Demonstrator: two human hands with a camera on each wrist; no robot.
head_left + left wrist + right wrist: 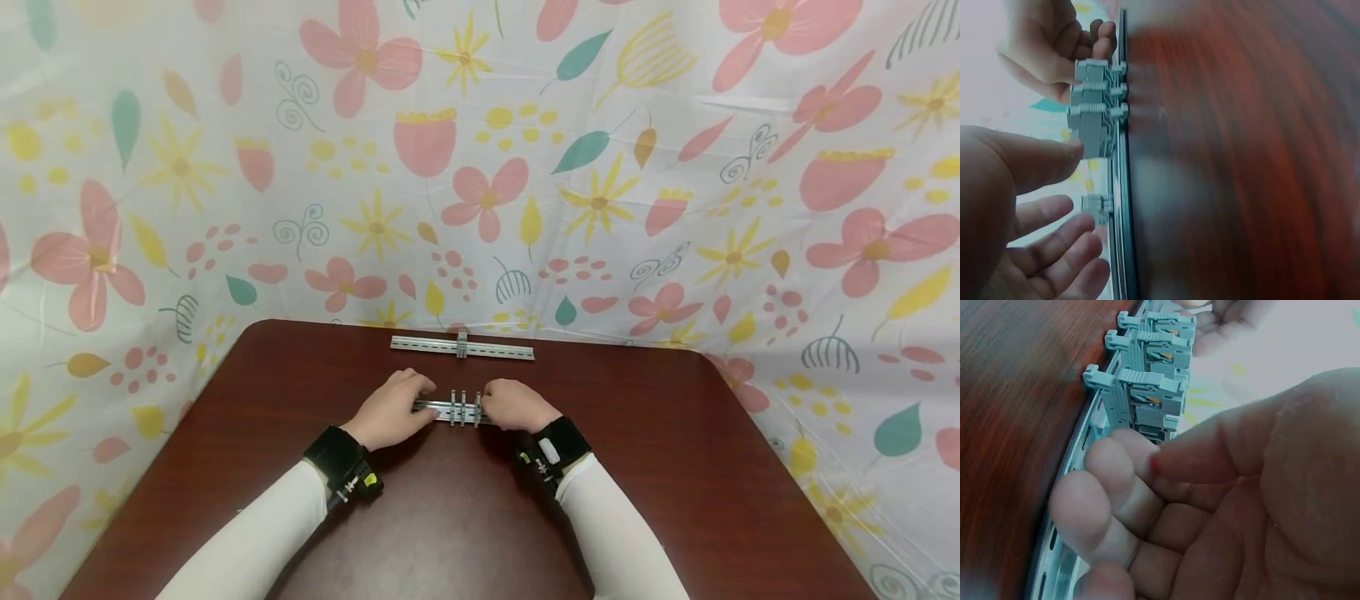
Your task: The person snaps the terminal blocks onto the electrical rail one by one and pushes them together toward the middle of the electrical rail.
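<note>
A metal DIN rail (442, 411) lies on the table with three grey terminal blocks (463, 408) standing across it, spaced slightly apart. At the rail's left end is my left hand (395, 408); its thumb reaches the nearest terminal block (1092, 134) in the left wrist view, while the other fingers are loosely bent and apart. On the other side, my right hand (519, 406) has its fingers curled and its thumb against the index finger (1132, 447), right by the closest terminal block (1141, 394). Whether that finger presses the block cannot be told.
Farther back, a second DIN rail (498, 351) lies near the table's far edge, with a small cluster of grey terminal blocks (462, 342) at its middle. Behind the dark red table (420, 533) hangs a flower-patterned curtain (487, 200).
</note>
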